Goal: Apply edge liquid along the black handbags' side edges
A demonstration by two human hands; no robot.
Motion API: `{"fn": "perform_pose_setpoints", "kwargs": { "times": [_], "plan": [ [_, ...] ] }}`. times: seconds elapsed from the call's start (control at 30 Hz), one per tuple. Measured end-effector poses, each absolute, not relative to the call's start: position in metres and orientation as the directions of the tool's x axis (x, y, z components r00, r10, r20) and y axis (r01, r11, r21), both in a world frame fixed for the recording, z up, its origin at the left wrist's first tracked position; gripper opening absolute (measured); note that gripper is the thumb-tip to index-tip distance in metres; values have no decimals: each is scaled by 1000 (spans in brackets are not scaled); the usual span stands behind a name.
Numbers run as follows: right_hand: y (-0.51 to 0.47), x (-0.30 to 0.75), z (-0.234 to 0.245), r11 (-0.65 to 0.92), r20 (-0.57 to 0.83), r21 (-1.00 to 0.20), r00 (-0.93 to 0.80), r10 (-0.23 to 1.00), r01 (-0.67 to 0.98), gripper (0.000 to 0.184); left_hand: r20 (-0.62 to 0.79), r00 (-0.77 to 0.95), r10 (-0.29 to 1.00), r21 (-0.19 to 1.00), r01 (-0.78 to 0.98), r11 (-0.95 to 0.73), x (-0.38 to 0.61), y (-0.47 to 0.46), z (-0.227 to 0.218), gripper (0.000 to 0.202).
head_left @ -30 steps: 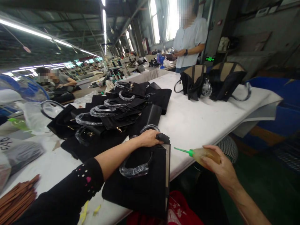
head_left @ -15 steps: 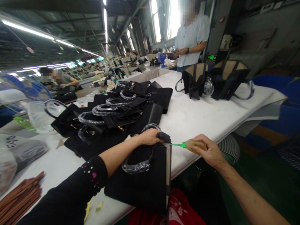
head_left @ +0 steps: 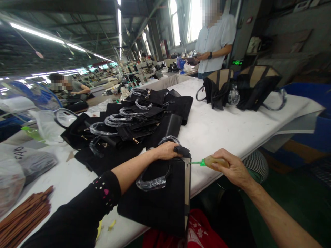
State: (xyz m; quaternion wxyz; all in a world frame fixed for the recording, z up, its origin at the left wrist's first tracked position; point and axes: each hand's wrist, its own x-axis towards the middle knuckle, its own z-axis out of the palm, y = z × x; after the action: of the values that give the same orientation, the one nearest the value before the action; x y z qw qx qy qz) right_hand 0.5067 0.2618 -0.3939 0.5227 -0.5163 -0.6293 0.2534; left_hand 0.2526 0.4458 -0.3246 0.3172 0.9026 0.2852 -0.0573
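A black handbag (head_left: 160,199) lies flat at the near edge of the white table (head_left: 219,131), its handle wrapped in clear plastic. My left hand (head_left: 167,151) is closed on the bag's top corner, pressing it down. My right hand (head_left: 231,168) grips a small amber squeeze bottle (head_left: 213,162) with a green nozzle. The nozzle tip touches the bag's open side edge near the top. A pile of several more black handbags (head_left: 129,124) lies just behind the left hand.
Two upright tan-and-black bags (head_left: 240,88) stand at the table's far right. A person in a white shirt (head_left: 214,38) stands behind them. Brown strips (head_left: 23,215) and plastic bags (head_left: 23,168) lie at the left. Another worker (head_left: 69,89) sits beyond. Red cloth (head_left: 199,230) hangs below the edge.
My right hand brought the squeeze bottle leftward from off the table edge until its green nozzle met the bag's side edge. The left hand stayed put on the bag's corner.
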Motion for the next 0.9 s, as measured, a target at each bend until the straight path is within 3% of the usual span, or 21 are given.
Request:
{"fn": "perform_pose_setpoints", "kwargs": {
  "times": [0.5, 0.9],
  "plan": [
    [264, 512, -395, 338, 399, -870, 111, 910, 358, 24, -282, 825, 491, 526, 560, -640, 249, 443, -323, 22],
    [245, 500, -392, 391, 406, -853, -31, 913, 347, 15, -257, 844, 471, 562, 527, -638, 247, 444, -322, 21]
  ]
}}
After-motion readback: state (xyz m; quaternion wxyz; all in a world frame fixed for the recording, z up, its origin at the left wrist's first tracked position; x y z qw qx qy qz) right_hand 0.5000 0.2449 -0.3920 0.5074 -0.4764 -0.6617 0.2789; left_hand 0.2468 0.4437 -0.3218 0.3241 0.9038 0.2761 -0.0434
